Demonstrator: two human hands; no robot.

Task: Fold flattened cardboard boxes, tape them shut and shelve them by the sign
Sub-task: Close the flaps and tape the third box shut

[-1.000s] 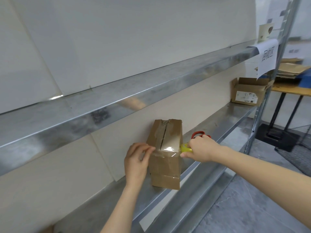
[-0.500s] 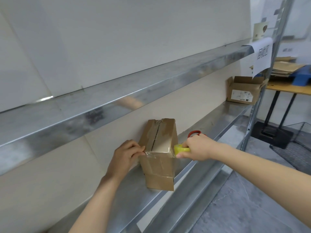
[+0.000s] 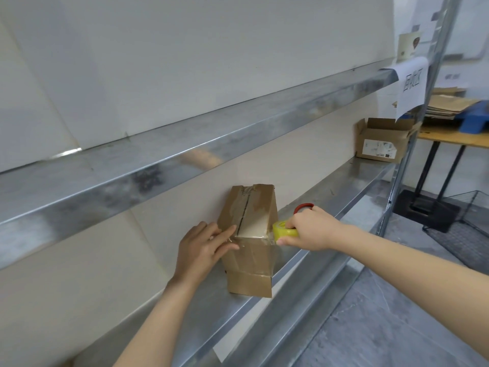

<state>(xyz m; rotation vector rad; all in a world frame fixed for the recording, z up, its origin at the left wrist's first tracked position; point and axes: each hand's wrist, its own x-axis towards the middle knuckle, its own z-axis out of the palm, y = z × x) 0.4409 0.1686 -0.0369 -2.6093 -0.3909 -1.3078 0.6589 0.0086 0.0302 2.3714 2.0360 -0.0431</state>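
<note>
Curled round a yellow tape roll [image 3: 284, 230], the right hand [image 3: 313, 229] holds it at the right side of a small cardboard box [image 3: 251, 268], with clear tape stretched across the box's front upper edge. The left hand [image 3: 203, 250] presses straight fingers flat on the tape at the box's left corner. The box stands upright on the lower metal shelf [image 3: 344, 189], against the wall. A red loop handle [image 3: 304, 207] shows behind the right hand. Farther along sits an open carton [image 3: 381, 141], below a hanging paper sign [image 3: 411, 86].
</note>
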